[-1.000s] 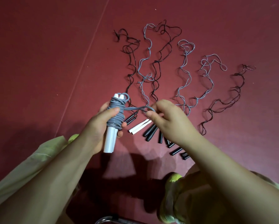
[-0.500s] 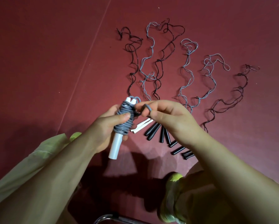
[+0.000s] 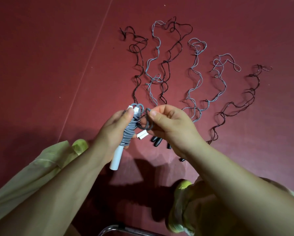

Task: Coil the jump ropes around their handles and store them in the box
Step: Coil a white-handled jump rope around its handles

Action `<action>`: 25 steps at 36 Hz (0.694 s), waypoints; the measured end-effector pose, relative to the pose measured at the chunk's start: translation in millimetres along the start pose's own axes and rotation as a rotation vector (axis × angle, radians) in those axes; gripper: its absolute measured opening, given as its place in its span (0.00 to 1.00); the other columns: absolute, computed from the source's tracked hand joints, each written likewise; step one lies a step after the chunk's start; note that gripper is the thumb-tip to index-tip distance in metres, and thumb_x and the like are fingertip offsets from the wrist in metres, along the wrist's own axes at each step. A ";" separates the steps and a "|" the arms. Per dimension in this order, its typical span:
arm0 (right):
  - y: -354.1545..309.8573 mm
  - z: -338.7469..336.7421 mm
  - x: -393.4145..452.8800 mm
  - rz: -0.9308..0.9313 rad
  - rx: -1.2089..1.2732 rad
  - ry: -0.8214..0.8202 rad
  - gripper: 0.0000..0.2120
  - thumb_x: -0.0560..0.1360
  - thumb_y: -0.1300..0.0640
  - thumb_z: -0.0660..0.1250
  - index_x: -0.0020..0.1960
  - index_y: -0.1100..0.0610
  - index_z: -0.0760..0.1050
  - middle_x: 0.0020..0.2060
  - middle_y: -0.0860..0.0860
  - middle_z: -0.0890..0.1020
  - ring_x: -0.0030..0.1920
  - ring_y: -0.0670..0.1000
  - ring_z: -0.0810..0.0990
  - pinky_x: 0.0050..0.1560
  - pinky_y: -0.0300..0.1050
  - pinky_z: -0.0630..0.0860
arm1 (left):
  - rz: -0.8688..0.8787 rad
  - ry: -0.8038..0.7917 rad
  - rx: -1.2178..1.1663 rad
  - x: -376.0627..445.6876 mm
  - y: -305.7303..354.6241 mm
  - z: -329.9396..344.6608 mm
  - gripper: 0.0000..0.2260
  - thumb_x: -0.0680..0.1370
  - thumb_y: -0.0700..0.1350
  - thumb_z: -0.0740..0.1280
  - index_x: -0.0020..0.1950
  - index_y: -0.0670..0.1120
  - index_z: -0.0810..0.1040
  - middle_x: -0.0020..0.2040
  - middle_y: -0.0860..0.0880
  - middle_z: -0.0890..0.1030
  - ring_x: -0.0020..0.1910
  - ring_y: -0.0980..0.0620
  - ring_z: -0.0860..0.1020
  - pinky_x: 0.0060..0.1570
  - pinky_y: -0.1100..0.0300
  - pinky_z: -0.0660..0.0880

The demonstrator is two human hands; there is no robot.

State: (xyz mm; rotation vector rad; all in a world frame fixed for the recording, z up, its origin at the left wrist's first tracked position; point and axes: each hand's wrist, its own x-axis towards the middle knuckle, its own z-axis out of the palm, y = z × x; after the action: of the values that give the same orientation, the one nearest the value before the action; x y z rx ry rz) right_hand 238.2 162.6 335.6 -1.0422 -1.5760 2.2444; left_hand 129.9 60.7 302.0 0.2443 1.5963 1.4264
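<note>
My left hand [image 3: 111, 135] grips a pair of white handles [image 3: 116, 158] held together, with grey rope [image 3: 128, 132] coiled round their upper half. The loose end of that grey rope [image 3: 147, 122] forms a small loop, which my right hand [image 3: 172, 126] pinches just to the right of the handle tops. Several more jump ropes [image 3: 195, 79], black and grey, lie uncoiled in wavy lines on the red floor beyond my hands. Their black handles [image 3: 156, 141] and one white pair [image 3: 142, 134] lie partly hidden under my right hand. No box is in view.
The red floor [image 3: 49, 65] has a thin pale seam [image 3: 90, 57] running diagonally at left. My knees and yellow-green shoes [image 3: 181, 201] are at the bottom. A curved metal tube [image 3: 108, 229] shows at the bottom edge.
The free stretch of grey rope has shortened to a small loop. My right hand has come in close to the handle tops, and the bundle has tilted slightly.
</note>
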 end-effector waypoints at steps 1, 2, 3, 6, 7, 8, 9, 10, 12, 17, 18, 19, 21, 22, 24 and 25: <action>1.0 0.1 0.4 0.017 -0.015 0.008 0.08 0.79 0.60 0.63 0.41 0.57 0.73 0.35 0.51 0.82 0.38 0.51 0.79 0.40 0.40 0.75 | 0.010 0.018 0.004 -0.6 0.3 1.2 0.11 0.76 0.56 0.64 0.48 0.49 0.77 0.37 0.48 0.78 0.29 0.52 0.75 0.22 0.64 0.68; 1.4 -0.5 1.0 0.038 -0.020 0.017 0.08 0.79 0.59 0.63 0.41 0.57 0.74 0.34 0.51 0.82 0.37 0.50 0.78 0.40 0.40 0.75 | 0.018 0.032 0.007 -0.9 0.1 1.7 0.09 0.78 0.53 0.63 0.46 0.49 0.77 0.37 0.48 0.77 0.30 0.51 0.75 0.22 0.64 0.68; 1.8 -1.2 2.0 0.065 -0.011 0.028 0.08 0.79 0.58 0.63 0.41 0.57 0.74 0.33 0.51 0.82 0.36 0.48 0.78 0.40 0.40 0.74 | 0.021 0.040 0.011 -1.4 -0.1 2.3 0.08 0.79 0.51 0.62 0.45 0.49 0.77 0.37 0.48 0.76 0.31 0.50 0.74 0.23 0.64 0.68; 1.0 -4.5 4.8 0.163 0.062 0.055 0.09 0.78 0.56 0.64 0.40 0.56 0.74 0.31 0.49 0.82 0.33 0.46 0.79 0.43 0.40 0.75 | 0.066 0.042 0.060 -2.4 -2.9 3.4 0.05 0.78 0.49 0.64 0.44 0.49 0.77 0.36 0.47 0.75 0.36 0.47 0.73 0.27 0.62 0.68; 0.4 -5.4 5.4 0.193 0.081 0.054 0.09 0.78 0.55 0.64 0.40 0.56 0.75 0.30 0.49 0.82 0.33 0.46 0.80 0.44 0.41 0.75 | 0.091 0.042 0.086 -2.8 -3.5 3.8 0.05 0.76 0.50 0.66 0.44 0.49 0.77 0.36 0.47 0.75 0.37 0.48 0.73 0.29 0.60 0.68; -0.2 -6.4 5.6 0.222 0.093 0.045 0.09 0.78 0.54 0.64 0.41 0.56 0.75 0.30 0.49 0.82 0.33 0.46 0.80 0.46 0.42 0.76 | 0.115 0.040 0.111 -2.9 -4.3 3.7 0.06 0.73 0.51 0.66 0.44 0.50 0.77 0.36 0.48 0.76 0.38 0.48 0.74 0.31 0.58 0.68; -0.5 -7.0 5.8 0.247 0.100 0.032 0.09 0.78 0.53 0.64 0.41 0.55 0.75 0.30 0.48 0.82 0.34 0.46 0.81 0.47 0.43 0.76 | 0.130 0.037 0.130 -2.9 -5.2 3.8 0.08 0.70 0.53 0.65 0.44 0.51 0.77 0.36 0.49 0.77 0.38 0.48 0.75 0.32 0.58 0.69; -0.8 -7.5 5.7 0.268 0.102 0.019 0.09 0.78 0.52 0.64 0.42 0.55 0.75 0.30 0.48 0.82 0.34 0.45 0.82 0.49 0.43 0.77 | 0.139 0.032 0.139 -2.9 -6.0 3.5 0.09 0.68 0.54 0.65 0.44 0.52 0.78 0.37 0.50 0.78 0.38 0.48 0.76 0.34 0.57 0.70; -1.0 -8.1 5.3 0.296 0.100 -0.004 0.09 0.79 0.51 0.64 0.42 0.54 0.76 0.30 0.47 0.82 0.32 0.44 0.82 0.50 0.43 0.77 | 0.160 0.013 0.143 -2.9 -7.4 2.7 0.14 0.64 0.58 0.66 0.44 0.52 0.78 0.37 0.51 0.78 0.39 0.49 0.76 0.38 0.56 0.71; -0.6 -10.7 5.5 0.354 0.118 -0.052 0.10 0.78 0.51 0.64 0.42 0.53 0.78 0.30 0.47 0.82 0.31 0.44 0.81 0.47 0.43 0.78 | 0.198 -0.069 0.151 -4.3 -8.5 1.9 0.12 0.67 0.53 0.65 0.47 0.49 0.77 0.36 0.51 0.77 0.37 0.52 0.74 0.37 0.61 0.71; -0.7 -11.3 5.8 0.363 0.116 -0.060 0.10 0.78 0.50 0.64 0.42 0.53 0.79 0.30 0.47 0.81 0.31 0.44 0.81 0.46 0.43 0.78 | 0.199 -0.075 0.141 -4.8 -7.8 2.1 0.10 0.68 0.51 0.64 0.46 0.48 0.77 0.34 0.52 0.77 0.36 0.53 0.74 0.35 0.63 0.71; -0.9 -11.8 6.1 0.370 0.115 -0.065 0.10 0.77 0.49 0.64 0.42 0.53 0.79 0.30 0.47 0.81 0.31 0.44 0.81 0.46 0.43 0.77 | 0.200 -0.079 0.138 -5.1 -7.3 2.1 0.09 0.69 0.50 0.62 0.46 0.48 0.77 0.33 0.53 0.77 0.35 0.53 0.74 0.33 0.65 0.70; -1.5 -12.4 6.5 0.382 0.122 -0.067 0.10 0.77 0.49 0.65 0.42 0.53 0.79 0.30 0.47 0.81 0.31 0.44 0.81 0.48 0.44 0.77 | 0.204 -0.088 0.137 -5.0 -6.8 1.5 0.08 0.70 0.49 0.61 0.45 0.48 0.77 0.32 0.53 0.77 0.34 0.54 0.74 0.31 0.66 0.70; -2.1 -12.5 6.5 0.387 0.124 -0.069 0.09 0.77 0.49 0.65 0.43 0.53 0.79 0.30 0.47 0.81 0.31 0.44 0.81 0.49 0.45 0.77 | 0.209 -0.094 0.135 -5.2 -6.5 1.2 0.08 0.70 0.49 0.61 0.45 0.48 0.77 0.31 0.53 0.77 0.34 0.54 0.74 0.31 0.66 0.70; -2.7 -12.2 6.4 0.395 0.124 -0.073 0.09 0.76 0.49 0.65 0.43 0.53 0.79 0.30 0.47 0.81 0.31 0.44 0.81 0.50 0.46 0.76 | 0.215 -0.102 0.133 -5.5 -6.4 0.4 0.08 0.70 0.49 0.61 0.45 0.48 0.77 0.31 0.54 0.77 0.33 0.54 0.74 0.30 0.66 0.70; -2.7 -12.0 6.5 0.398 0.123 -0.071 0.09 0.77 0.49 0.65 0.44 0.53 0.79 0.30 0.47 0.81 0.31 0.44 0.80 0.51 0.46 0.76 | 0.216 -0.104 0.135 -5.7 -6.3 0.3 0.09 0.70 0.49 0.61 0.45 0.48 0.77 0.31 0.54 0.77 0.33 0.55 0.74 0.31 0.66 0.70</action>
State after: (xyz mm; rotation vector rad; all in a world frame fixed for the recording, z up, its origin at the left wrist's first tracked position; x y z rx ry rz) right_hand 240.7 176.1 333.1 -1.3527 -1.3270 2.6205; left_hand 135.8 55.1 299.5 0.5765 1.6194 1.4433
